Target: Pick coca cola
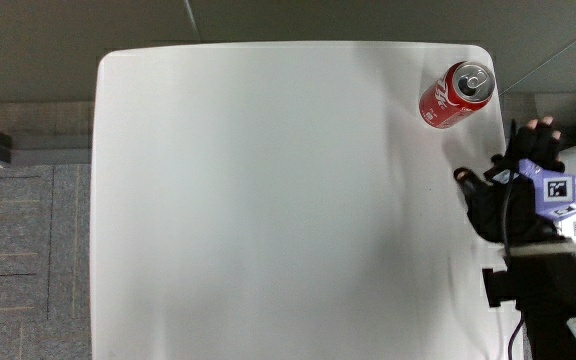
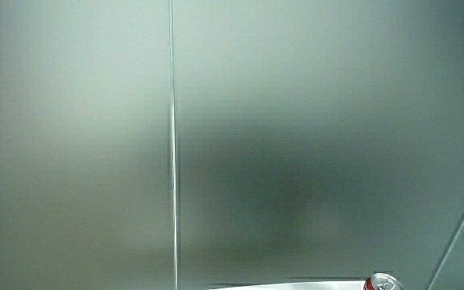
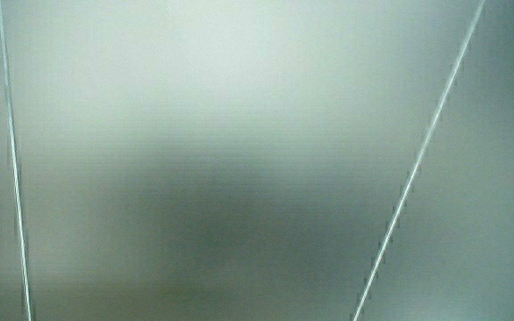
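While the red aluminium Coca-Cola can (image 1: 456,95) stands upright near a corner of the white rectangular counter (image 1: 268,200), the black-gloved hand (image 1: 526,185) hangs at the counter's edge, nearer to the person than the can and clearly apart from it. Fingers are loosely spread, holding nothing; the purple patterned cube (image 1: 559,194) on the glove's back faces upward. Judgement: this is the approach stage, with the palm turned toward the can for a side grasp around its body. A side view shows only the can's silver top (image 2: 382,283) at a counter rim; otherwise both side views show pale wall.
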{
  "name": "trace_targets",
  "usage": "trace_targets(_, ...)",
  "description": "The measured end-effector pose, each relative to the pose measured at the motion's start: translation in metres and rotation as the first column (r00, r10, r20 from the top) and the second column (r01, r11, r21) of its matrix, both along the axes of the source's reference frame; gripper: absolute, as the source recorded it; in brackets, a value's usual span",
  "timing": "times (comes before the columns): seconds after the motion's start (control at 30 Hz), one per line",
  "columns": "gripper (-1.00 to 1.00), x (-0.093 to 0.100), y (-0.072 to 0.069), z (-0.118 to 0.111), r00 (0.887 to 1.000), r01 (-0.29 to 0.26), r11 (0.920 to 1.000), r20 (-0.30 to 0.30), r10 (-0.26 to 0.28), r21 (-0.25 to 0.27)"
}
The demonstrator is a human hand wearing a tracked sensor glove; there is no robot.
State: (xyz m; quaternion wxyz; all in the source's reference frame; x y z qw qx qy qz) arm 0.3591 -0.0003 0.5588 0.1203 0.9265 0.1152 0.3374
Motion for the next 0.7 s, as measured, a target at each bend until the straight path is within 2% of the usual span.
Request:
trace_targets(0.07, 0.00, -0.001, 0.000, -0.001, 1.000, -0.004, 1.0000, 0.007, 0.004, 0.007)
trace_targets(0.1, 0.00, -0.001, 0.000, 0.000, 0.999, -0.015, 0.9999, 0.040, 0.015, 0.005)
trace_targets(0.13, 0.00, 0.000, 0.000, 0.004, 0.996, -0.013, 0.9996, 0.084, 0.011, 0.023)
trace_targets(0.2, 0.00, -0.003, -0.002, 0.003, 0.993, -0.019, 0.9981, 0.115, 0.012, 0.058)
trace_targets(0.23, 0.00, -0.004, -0.003, 0.003, 0.989, -0.033, 0.9971, 0.149, 0.022, 0.068)
trace_targets(0.27, 0.00, -0.007, -0.004, 0.000, 0.983, -0.080, 0.9967, 0.166, 0.078, 0.008)
trace_targets(0.3, 0.00, -0.008, -0.006, 0.002, 0.971, -0.104, 0.9946, 0.216, 0.103, -0.007)
trace_targets(0.37, 0.00, -0.007, -0.013, 0.012, 0.947, -0.092, 0.9925, 0.317, 0.062, 0.080)
trace_targets(0.4, 0.00, -0.008, -0.016, 0.015, 0.934, -0.084, 0.9921, 0.354, 0.046, 0.093)
trace_targets(0.43, 0.00, -0.011, -0.019, 0.014, 0.913, -0.079, 0.9891, 0.406, 0.022, 0.125)
trace_targets(0.47, 0.00, -0.012, -0.020, 0.017, 0.904, -0.095, 0.9905, 0.425, 0.044, 0.100)
trace_targets(0.5, 0.00, -0.014, -0.022, 0.017, 0.889, -0.102, 0.9885, 0.455, 0.040, 0.112)
trace_targets(0.57, 0.00, -0.017, -0.025, 0.018, 0.881, -0.129, 0.9879, 0.468, 0.075, 0.085)
trace_targets(0.6, 0.00, -0.016, -0.028, 0.020, 0.878, -0.120, 0.9875, 0.475, 0.057, 0.103)
trace_targets(0.7, 0.00, -0.021, -0.031, 0.013, 0.861, -0.133, 0.9826, 0.506, 0.050, 0.129)
